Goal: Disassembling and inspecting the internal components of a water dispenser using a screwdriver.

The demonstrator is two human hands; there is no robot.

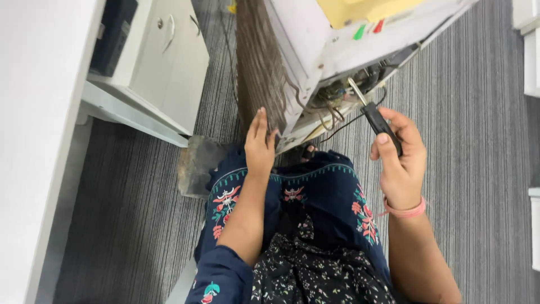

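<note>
Screwdriver (374,112) tip hidden among wiring (337,104)

Looks like an office: grey striped carpet floor (472,141), white desk edge (34,141), white drawer cabinet (169,62) w/ handles beside it.

— How do the hands sit?
— The left hand (260,145) reaches forward, fingers straight and together, palm down; the right hand (398,155) is beside it, curled closed, thumb pressed on top; both forearms are bare.
</note>
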